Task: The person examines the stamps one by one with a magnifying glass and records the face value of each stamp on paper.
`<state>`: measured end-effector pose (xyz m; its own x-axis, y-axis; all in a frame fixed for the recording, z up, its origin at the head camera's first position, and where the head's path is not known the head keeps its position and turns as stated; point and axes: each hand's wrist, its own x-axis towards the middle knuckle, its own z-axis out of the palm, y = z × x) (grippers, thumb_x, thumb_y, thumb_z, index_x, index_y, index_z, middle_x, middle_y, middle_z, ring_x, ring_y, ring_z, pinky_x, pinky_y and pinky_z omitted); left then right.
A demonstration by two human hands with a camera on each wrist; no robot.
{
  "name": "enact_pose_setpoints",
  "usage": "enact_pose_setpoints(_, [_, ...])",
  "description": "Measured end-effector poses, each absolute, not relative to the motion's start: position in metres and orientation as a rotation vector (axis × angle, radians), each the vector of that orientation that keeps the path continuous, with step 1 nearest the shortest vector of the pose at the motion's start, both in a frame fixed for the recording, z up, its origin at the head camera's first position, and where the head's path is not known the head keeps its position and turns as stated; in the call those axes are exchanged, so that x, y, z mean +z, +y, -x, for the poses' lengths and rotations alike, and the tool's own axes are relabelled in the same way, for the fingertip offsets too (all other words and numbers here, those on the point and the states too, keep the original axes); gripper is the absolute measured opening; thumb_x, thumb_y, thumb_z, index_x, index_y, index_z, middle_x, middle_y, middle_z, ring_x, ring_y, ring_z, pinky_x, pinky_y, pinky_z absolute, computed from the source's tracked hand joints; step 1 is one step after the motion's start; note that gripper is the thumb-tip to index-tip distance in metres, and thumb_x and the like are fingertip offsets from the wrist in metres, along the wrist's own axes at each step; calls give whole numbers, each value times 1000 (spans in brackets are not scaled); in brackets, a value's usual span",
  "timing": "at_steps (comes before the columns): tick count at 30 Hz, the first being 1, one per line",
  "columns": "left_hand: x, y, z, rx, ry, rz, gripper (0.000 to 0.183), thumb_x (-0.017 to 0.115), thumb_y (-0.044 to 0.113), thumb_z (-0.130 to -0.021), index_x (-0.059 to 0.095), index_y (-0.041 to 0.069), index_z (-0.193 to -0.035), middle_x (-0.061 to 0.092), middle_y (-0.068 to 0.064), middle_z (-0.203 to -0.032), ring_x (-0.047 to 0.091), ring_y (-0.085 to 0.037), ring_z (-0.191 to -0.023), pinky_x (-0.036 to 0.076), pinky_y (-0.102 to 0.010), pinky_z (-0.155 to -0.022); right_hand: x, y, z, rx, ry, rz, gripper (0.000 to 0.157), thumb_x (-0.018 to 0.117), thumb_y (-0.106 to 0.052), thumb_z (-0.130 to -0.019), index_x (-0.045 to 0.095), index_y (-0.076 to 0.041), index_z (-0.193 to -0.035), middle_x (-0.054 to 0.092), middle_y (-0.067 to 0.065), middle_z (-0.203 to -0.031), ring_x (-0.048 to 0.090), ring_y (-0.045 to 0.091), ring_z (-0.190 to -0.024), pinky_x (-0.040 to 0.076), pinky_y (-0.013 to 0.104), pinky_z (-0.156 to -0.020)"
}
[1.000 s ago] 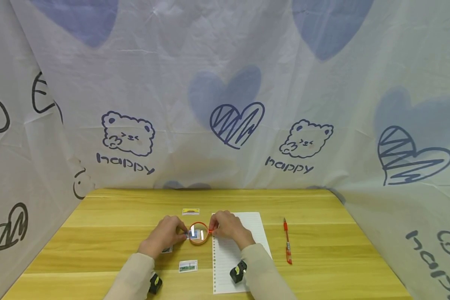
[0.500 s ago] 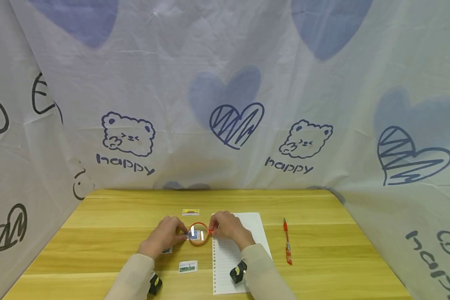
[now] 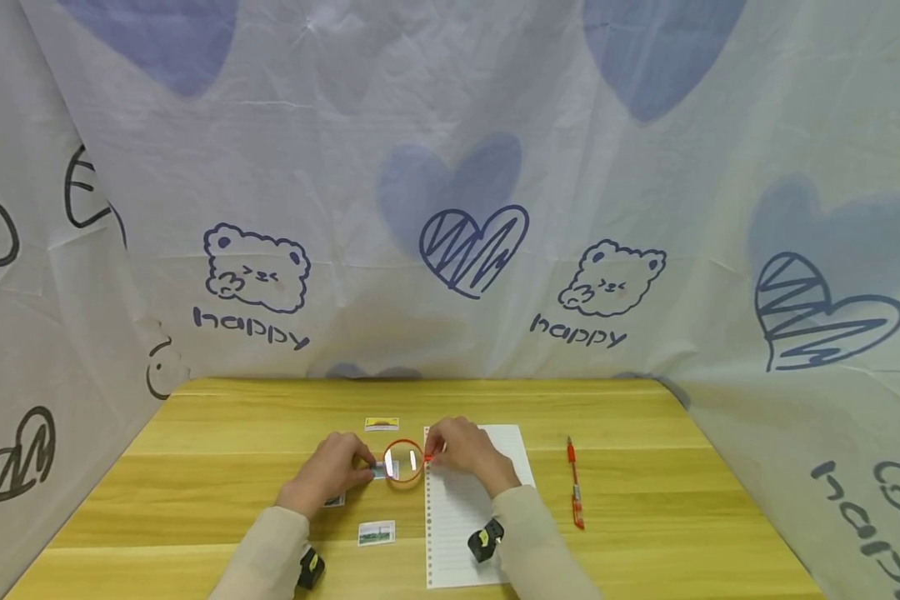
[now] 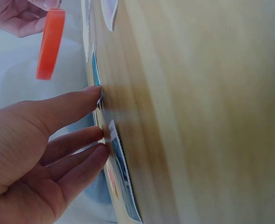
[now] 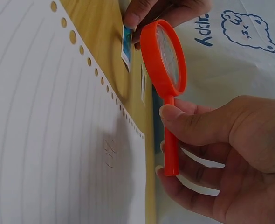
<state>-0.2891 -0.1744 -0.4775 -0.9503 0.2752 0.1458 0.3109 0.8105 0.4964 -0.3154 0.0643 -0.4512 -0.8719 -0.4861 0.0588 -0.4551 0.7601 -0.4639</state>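
My right hand [image 3: 465,454] pinches the handle of a red-rimmed magnifying glass [image 5: 151,60], thumb on one side and fingers on the other. The lens is raised above the table, over the right part of a bluish postage stamp [image 3: 378,471]. At that stamp's left end is my left hand [image 3: 328,468], its thumb and fingertips pinching the edge low against the table. Another stamp [image 4: 123,177] lies beside the left fingers, mostly hidden by the hand in the head view. Under the right hand lies a lined sheet of paper [image 3: 461,525] with punched holes and faint handwriting.
A yellow stamp [image 3: 382,424] lies farther back, and a green landscape stamp [image 3: 377,533] nearer the front. Right of the paper is a red pen [image 3: 574,483]. A printed cloth [image 3: 375,333] hangs behind the wooden table [image 3: 645,500].
My right hand has shifted the magnifying glass slightly right and away from me, uncovering more of the bluish stamp. The left hand stays in place at the stamp.
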Motion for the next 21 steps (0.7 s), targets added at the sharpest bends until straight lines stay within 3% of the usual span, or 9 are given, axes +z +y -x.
enact_pose_setpoints(21, [-477,-176,288,-834,-2934,475,10,85,4,-81,82,7,-90,79,-7,-96,70,-21,-89,60,-42,-82,-441,116,320,-732,2965,726,13,79,-1,-86,71,-11,-84,71,1,-85,57,13,-77,50,34,-74])
